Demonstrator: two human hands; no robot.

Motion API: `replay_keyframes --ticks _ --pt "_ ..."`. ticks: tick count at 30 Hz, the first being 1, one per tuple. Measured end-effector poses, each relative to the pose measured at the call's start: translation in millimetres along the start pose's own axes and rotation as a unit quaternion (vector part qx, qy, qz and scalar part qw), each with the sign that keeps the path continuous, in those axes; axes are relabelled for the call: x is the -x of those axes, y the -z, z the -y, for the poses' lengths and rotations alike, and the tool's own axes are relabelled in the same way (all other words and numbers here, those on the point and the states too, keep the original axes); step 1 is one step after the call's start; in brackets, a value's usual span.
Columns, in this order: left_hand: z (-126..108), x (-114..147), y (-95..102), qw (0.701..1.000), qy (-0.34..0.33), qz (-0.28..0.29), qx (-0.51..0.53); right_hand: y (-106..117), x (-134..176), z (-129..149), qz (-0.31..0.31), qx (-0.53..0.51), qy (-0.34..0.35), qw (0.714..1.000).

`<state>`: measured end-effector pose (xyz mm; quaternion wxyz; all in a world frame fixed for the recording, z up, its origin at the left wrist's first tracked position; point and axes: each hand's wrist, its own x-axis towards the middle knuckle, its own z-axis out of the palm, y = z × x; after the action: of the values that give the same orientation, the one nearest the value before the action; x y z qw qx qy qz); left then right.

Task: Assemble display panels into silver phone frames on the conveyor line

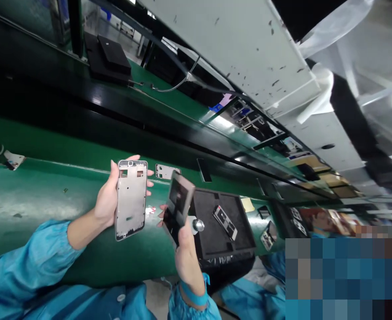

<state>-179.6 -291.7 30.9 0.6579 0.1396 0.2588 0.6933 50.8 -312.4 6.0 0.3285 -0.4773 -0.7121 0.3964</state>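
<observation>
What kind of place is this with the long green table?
Probably a phone factory or repair workshop: the left hand holds a bare phone frame, another phone part lies in a black tray, and the green workbench is long.

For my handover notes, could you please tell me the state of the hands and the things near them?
Left hand: closed on the upper phone frame.
Upper phone frame: bare face showing, cutouts open.
Right hand: closed on a dark-faced phone part.
Dark-faced phone part: tilted, blurred.
Second phone frame: lying down, partly hidden.
Black tray: holding a phone unit.
Phone unit: lying down.
Metal-topped bottle: partly hidden.
</observation>
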Motion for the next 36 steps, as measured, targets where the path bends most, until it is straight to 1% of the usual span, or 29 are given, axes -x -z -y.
replay_keyframes --ticks 1,3,6,9,16,24,26,28,32,34,36 --pt "2 -4 1.8 1.0 -0.009 -0.018 -0.012 2 0 2 0.022 0.001 -0.004 1.0" --pt "3 -9 4.9 0.999 -0.022 -0.027 -0.029 6 -3 5 0.054 0.001 0.0 0.999" --pt "1 -10 7.8 0.997 -0.057 -0.009 -0.042 12 -8 7 0.083 0.049 0.039 0.995" --pt "-3 -9 8.8 0.996 -0.081 0.007 -0.045 17 -10 10 0.111 0.071 0.067 0.989" --pt "-9 -5 7.4 0.995 -0.075 0.035 -0.051 19 -10 20 0.13 0.097 0.088 0.983" --pt "-10 -7 11.4 0.993 -0.088 0.052 -0.066 24 -6 19 0.152 0.084 0.1 0.98" --pt "-11 -7 11.8 0.991 -0.081 0.071 -0.085 19 -8 17 0.149 0.074 0.101 0.981" --pt "-13 -5 12.0 0.987 -0.074 0.089 -0.115 7 -10 13 0.129 0.043 0.101 0.986" --pt "-18 -2 12.4 0.968 -0.072 0.107 -0.214 -27 -15 4 0.062 -0.093 0.101 0.989" --pt "-20 -2 12.8 0.949 -0.096 0.122 -0.275 -42 -16 0 0.043 -0.15 0.088 0.984" --pt "-19 -4 13.4 0.924 -0.142 0.129 -0.332 -53 -16 -3 0.039 -0.17 0.076 0.982"
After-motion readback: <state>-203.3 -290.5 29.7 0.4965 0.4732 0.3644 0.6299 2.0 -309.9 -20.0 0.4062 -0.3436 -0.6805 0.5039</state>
